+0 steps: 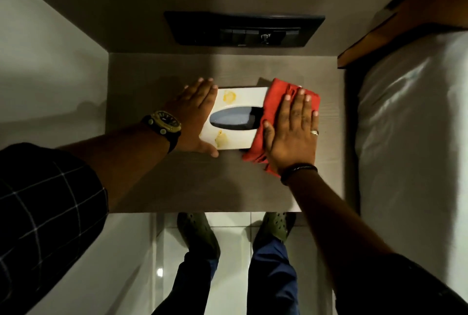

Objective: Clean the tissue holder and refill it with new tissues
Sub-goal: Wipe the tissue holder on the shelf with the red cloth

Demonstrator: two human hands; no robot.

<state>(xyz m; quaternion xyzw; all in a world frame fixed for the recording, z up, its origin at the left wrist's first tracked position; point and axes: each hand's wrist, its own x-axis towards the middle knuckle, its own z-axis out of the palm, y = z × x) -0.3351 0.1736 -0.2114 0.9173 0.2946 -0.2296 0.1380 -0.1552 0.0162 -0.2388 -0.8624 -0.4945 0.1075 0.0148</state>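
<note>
**Wiping the stained holder: where it could slip**

A white rectangular tissue holder (235,118) with a dark oval slot sits on the grey-brown desk (202,183), towards its far side. The left hand (193,117) lies flat, fingers straight, over the holder's left end, bracing it. The right hand (291,130), also flat and unclenched, presses a folded red cloth (273,102) onto the right end. Two yellow stains (229,97) show on the uncovered top, left of the cloth. A hard sideways stroke could likely skid the holder if the bracing hand eases, and a light pass may smear the stains. The slot looks empty of tissues.
</note>
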